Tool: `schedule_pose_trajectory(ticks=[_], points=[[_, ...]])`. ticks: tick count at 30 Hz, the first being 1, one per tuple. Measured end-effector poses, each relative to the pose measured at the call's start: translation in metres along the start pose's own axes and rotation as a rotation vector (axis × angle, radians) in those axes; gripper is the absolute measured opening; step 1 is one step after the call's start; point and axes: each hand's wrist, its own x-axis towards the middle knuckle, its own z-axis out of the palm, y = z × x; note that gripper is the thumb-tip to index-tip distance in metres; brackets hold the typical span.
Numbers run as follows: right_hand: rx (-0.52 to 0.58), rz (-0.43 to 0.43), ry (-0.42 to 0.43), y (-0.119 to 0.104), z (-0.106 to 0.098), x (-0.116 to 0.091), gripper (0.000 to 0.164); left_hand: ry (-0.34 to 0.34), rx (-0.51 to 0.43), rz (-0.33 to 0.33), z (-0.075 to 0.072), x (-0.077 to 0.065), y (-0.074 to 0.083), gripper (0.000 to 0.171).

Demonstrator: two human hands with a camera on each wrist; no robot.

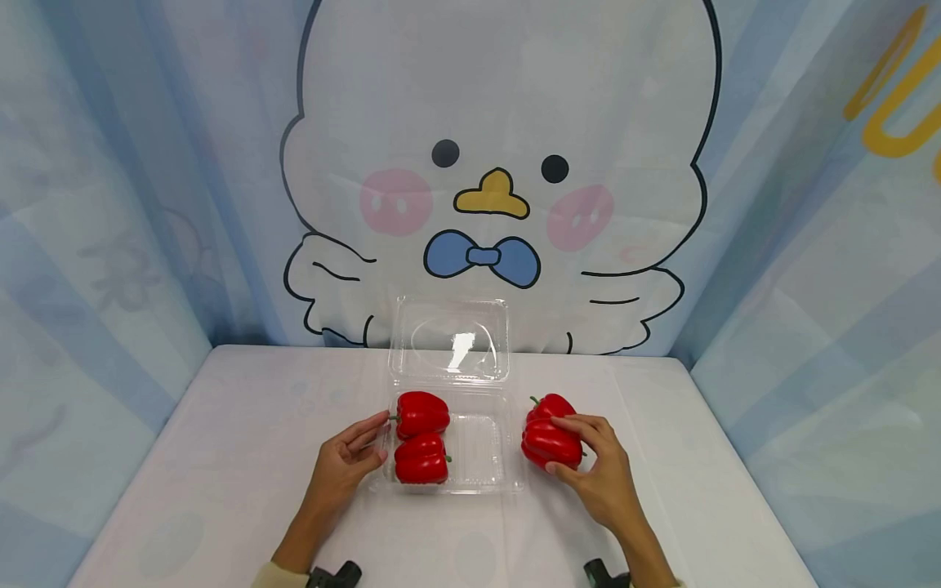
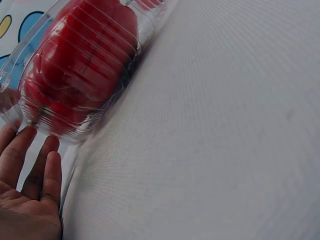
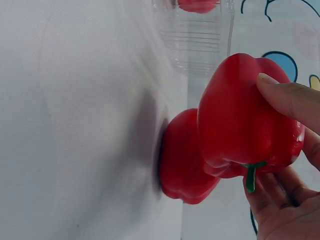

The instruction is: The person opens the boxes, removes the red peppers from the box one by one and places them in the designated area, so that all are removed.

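A clear plastic clamshell box (image 1: 478,482) lies on the table with its lid (image 1: 450,339) raised at the back. Two red bell peppers, one behind (image 1: 422,414) and one in front (image 1: 421,459), sit in its left half. My left hand (image 1: 350,453) is at the box's left wall, fingers extended, fingertips right at the plastic in the left wrist view. Right of the box, my right hand (image 1: 599,465) grips a red bell pepper (image 3: 245,115) between thumb and fingers, raised off the table. Another red bell pepper (image 3: 182,160) rests on the table behind it, partly hidden.
A white cloth covers the table (image 1: 243,457). Behind it hangs a curtain (image 1: 500,98) with a cartoon figure, and blue curtains close off both sides. The raised lid stands close to the back curtain.
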Motion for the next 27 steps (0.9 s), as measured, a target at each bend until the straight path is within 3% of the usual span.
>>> schedule_pose_trajectory(ticks=[27], points=[[-0.072, 0.113, -0.044, 0.021, -0.004, -0.008, 0.068, 0.007, 0.009, -0.003, 0.000, 0.001, -0.002, 0.059]])
